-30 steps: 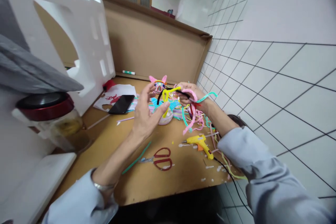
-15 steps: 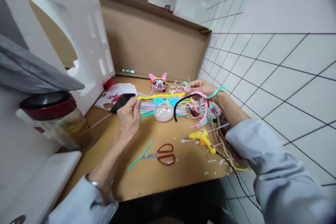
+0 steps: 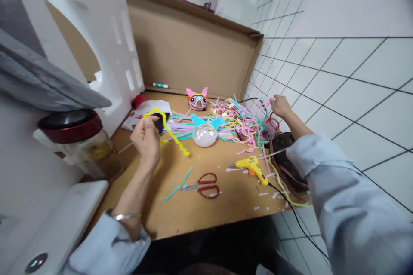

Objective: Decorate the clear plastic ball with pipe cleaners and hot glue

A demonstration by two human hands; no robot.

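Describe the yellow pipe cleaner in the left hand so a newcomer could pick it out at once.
Start at the brown wooden desk, then find the left hand raised over its left side. Pinched in that hand is the yellow fuzzy pipe cleaner, arching up and trailing down to the right in a zigzag. Unlike the tangled multicoloured pipe cleaners lying further right, it is held, single and crimped.

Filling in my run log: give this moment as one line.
left hand: holds yellow pipe cleaner | right hand: in pipe cleaner pile | scissors, glue gun on table

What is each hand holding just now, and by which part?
The left hand pinches a yellow pipe cleaner near its upper bend. The right hand reaches into the pipe cleaner pile; whether its grip has closed on one cannot be told.
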